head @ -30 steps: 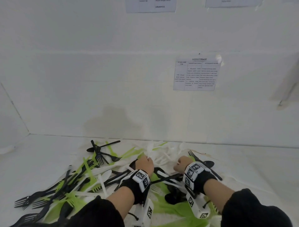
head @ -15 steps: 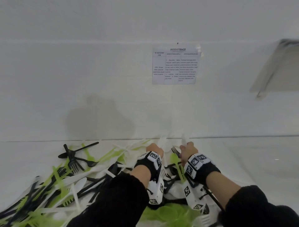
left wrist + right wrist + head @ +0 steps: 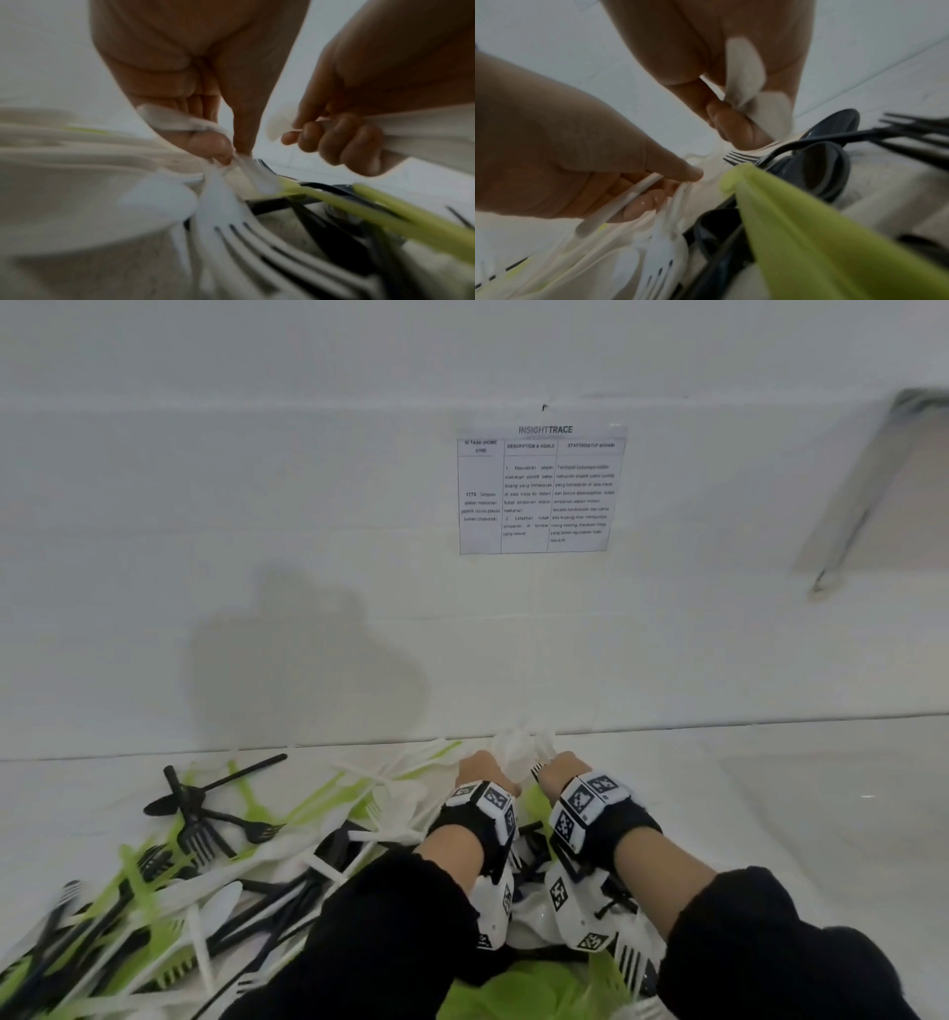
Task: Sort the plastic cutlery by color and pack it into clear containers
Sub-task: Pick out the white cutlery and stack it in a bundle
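Observation:
A mixed pile of black (image 3: 200,834), green (image 3: 308,803) and white (image 3: 215,906) plastic cutlery lies on the white table. My left hand (image 3: 480,770) and right hand (image 3: 562,767) are side by side over the far end of the pile, near the wall. In the left wrist view my left hand (image 3: 226,154) pinches thin white handles, with a white fork (image 3: 257,243) hanging below. In the right wrist view my right hand (image 3: 739,113) grips white cutlery pieces (image 3: 746,81). A green piece (image 3: 808,223) and a black spoon (image 3: 829,162) lie under it.
The white wall rises just beyond the hands, with a printed sheet (image 3: 539,490) taped to it. Bare white table (image 3: 796,814) stretches to the right. A grey slanted bar (image 3: 873,495) shows at the upper right. Black sleeves cover both forearms.
Both hands have moved forward toward the wall and closer together, lifting white pieces out of the pile. The head view has swung, so the pile now sits lower left.

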